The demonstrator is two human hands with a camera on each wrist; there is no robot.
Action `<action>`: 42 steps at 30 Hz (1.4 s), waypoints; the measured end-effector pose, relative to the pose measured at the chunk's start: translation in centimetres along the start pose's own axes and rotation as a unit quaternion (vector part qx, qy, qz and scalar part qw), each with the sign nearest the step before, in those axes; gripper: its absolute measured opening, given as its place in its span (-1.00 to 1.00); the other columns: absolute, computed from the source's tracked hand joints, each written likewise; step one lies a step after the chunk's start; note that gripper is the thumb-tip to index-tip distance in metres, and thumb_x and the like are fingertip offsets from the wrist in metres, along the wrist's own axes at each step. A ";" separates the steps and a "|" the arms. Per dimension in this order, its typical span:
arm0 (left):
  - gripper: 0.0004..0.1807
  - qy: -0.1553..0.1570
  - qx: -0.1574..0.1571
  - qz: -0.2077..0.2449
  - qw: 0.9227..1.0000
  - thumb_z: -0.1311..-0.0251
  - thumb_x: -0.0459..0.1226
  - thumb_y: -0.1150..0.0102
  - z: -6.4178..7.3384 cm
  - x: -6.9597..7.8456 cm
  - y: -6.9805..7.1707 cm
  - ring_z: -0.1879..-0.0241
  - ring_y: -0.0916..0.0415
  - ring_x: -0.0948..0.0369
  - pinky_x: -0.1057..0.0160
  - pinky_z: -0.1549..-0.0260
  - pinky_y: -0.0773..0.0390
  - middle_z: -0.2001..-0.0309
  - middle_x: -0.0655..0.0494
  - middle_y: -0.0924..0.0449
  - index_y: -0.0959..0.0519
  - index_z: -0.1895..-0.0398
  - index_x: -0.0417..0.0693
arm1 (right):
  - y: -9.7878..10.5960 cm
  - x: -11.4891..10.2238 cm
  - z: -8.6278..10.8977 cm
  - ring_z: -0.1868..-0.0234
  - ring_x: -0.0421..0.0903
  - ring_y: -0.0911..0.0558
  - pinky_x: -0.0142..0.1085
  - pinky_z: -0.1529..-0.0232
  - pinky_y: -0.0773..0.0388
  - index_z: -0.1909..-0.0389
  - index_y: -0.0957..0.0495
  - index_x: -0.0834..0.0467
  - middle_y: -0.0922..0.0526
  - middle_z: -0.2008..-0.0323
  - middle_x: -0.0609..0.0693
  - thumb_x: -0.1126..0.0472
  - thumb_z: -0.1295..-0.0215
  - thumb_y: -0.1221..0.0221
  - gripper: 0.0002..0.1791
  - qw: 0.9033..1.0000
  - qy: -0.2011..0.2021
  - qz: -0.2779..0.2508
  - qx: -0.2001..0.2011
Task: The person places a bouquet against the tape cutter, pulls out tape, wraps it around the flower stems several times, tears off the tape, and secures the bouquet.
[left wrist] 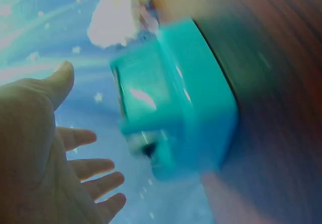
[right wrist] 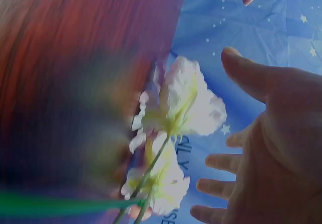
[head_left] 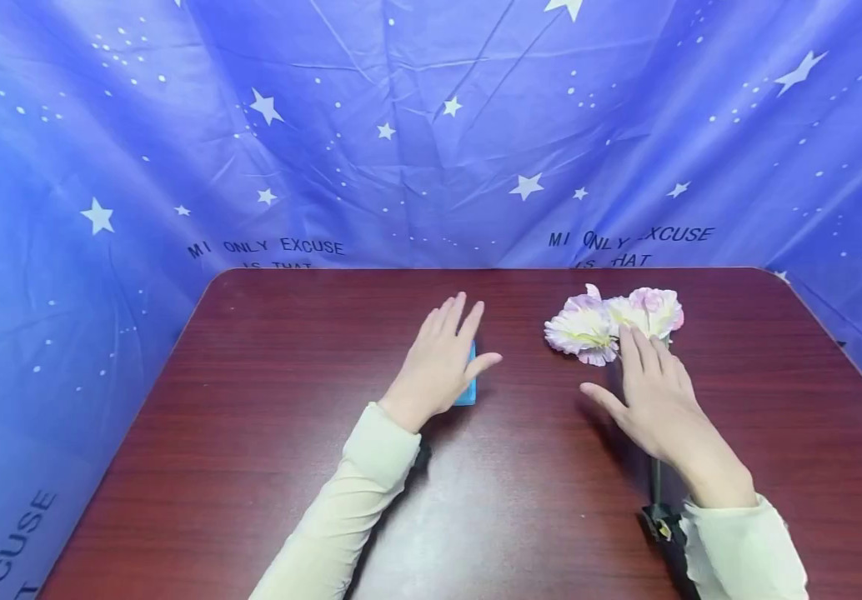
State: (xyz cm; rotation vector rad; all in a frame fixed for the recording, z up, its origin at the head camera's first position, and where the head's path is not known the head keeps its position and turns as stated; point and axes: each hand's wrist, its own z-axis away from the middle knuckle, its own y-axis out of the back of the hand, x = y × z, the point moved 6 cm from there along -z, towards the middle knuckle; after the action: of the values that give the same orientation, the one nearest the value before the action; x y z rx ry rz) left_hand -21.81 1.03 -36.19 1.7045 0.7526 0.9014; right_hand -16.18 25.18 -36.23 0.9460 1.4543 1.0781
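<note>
My left hand (head_left: 437, 365) is spread over a small blue object (head_left: 468, 385), mostly hidden under it in the head view. The left wrist view shows this as a teal, box-like plastic item (left wrist: 201, 103) on the table, blurred, its kind unclear; the fingers (left wrist: 95, 168) are straight and apart from it. My right hand (head_left: 659, 408) is stretched out above artificial flowers (head_left: 579, 329), nothing in its grasp. In the right wrist view, the pale pink-white blooms (right wrist: 186, 103) with yellow centres lie on green stems, beside the extended fingers (right wrist: 219, 186).
The dark red wooden table (head_left: 266, 433) has rounded far corners. Behind it and along both sides hangs a blue curtain (head_left: 401, 158) with white stars and lettering. A dark wrist device (head_left: 664, 527) sits under the right sleeve.
</note>
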 end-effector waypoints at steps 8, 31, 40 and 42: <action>-0.24 -0.058 -0.030 -0.042 0.997 -0.44 0.12 0.08 -1.5 4.4 -1.2 -0.52 -0.05 0.00 0.09 -0.49 -0.03 -0.53 -0.14 -0.08 -0.11 -0.54 -0.11 | 0.3 2.2 0.7 -0.30 0.58 -0.10 0.41 -0.21 -0.10 -0.47 0.23 0.48 -0.07 -0.33 0.59 -0.20 -0.37 -0.13 0.10 1.000 -0.026 -0.001 0.007; -0.54 -0.189 -0.014 -0.082 0.978 -0.38 -0.03 -0.13 -4.3 13.6 -3.7 -0.28 -0.42 0.25 0.35 -0.29 -0.34 -0.24 0.17 -0.50 -0.47 -0.28 0.08 | 0.2 4.6 1.1 0.09 0.51 -0.40 0.29 0.13 -0.39 0.12 -0.30 0.52 -0.40 0.21 0.52 -0.05 -0.36 -0.17 -0.37 0.993 -0.083 0.005 -0.087; -0.66 -0.229 -0.062 -0.046 0.970 -0.36 -0.11 -0.18 -5.6 16.2 -4.9 -0.14 -0.51 0.33 0.43 -0.11 -0.46 -0.09 0.28 -0.55 -0.55 -0.18 0.18 | -0.2 5.5 1.0 0.46 0.13 -0.48 0.01 0.40 -0.44 0.50 -0.32 0.27 -0.43 0.51 0.19 -0.05 -0.36 -0.15 -0.52 0.986 -0.098 0.004 -0.138; -0.66 -0.232 -0.066 -0.039 0.970 -0.37 -0.12 -0.17 -6.0 16.7 -5.1 -0.10 -0.53 0.34 0.43 -0.05 -0.50 -0.09 0.29 -0.54 -0.55 -0.18 0.20 | -0.4 5.9 1.0 0.47 0.09 -0.49 0.01 0.40 -0.45 0.47 -0.35 0.29 -0.45 0.52 0.17 -0.07 -0.38 -0.13 -0.52 0.981 -0.105 0.005 -0.161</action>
State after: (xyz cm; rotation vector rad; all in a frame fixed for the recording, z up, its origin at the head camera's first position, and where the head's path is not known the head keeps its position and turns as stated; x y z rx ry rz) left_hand -18.42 19.22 -36.33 1.6666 0.4309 0.4575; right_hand -15.99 30.80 -38.27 0.8077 1.0654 1.1420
